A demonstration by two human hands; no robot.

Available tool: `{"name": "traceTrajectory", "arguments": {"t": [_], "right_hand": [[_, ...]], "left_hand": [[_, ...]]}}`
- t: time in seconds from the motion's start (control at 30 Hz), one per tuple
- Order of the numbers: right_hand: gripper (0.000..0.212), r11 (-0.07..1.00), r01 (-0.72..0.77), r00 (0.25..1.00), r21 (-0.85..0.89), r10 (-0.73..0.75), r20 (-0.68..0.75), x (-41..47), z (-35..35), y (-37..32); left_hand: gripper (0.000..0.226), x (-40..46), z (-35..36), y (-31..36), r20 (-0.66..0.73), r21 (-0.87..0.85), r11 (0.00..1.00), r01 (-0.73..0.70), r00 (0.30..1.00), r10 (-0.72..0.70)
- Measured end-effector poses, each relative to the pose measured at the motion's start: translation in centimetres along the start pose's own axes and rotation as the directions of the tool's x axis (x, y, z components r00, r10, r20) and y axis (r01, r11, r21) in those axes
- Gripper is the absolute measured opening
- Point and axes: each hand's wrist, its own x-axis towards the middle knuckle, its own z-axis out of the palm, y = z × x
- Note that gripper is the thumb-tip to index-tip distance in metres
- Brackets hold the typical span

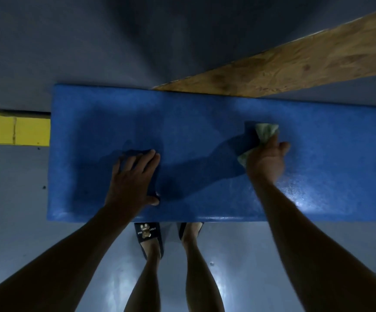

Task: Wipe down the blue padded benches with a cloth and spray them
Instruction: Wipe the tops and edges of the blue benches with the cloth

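A blue padded bench (200, 122) runs across the middle of the head view, seen from straight above. My left hand (135, 179) lies flat on its near left part, fingers straight and spread. My right hand (266, 158) grips a crumpled pale green cloth (265, 131) and presses it onto the bench right of centre. Part of the cloth pokes out at the left of the hand. The bench surface shines wet at the near right. No spray bottle is in view.
A wooden plank (295, 64) slants from behind the bench toward the upper right. A yellow block (13, 129) lies on the grey floor (25, 199) left of the bench. My feet in dark slippers (148, 235) stand at the bench's near edge.
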Motion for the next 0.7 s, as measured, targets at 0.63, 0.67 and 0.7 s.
{"name": "traceTrajectory", "arguments": {"t": [0.63, 0.67, 0.7], "right_hand": [[0.058, 0.991, 0.130, 0.986, -0.041, -0.125, 0.106, 3.0, -0.6, -4.1], [0.062, 0.991, 0.129, 0.986, -0.033, -0.124, 0.115, 1.9, 0.4, -5.4], [0.066, 0.988, 0.153, 0.979, -0.018, -0.149, 0.139, 0.8, 1.3, -6.8]], "left_hand": [[0.113, 3.0, -2.3, -1.6, -0.048, 0.008, 1.000, 0.019, 0.999, -0.019], [0.114, 3.1, -2.3, -1.5, -0.052, 0.001, 1.000, 0.027, 0.998, -0.027], [0.114, 3.3, -2.3, -1.3, -0.055, 0.003, 1.000, 0.028, 0.998, -0.028]]}}
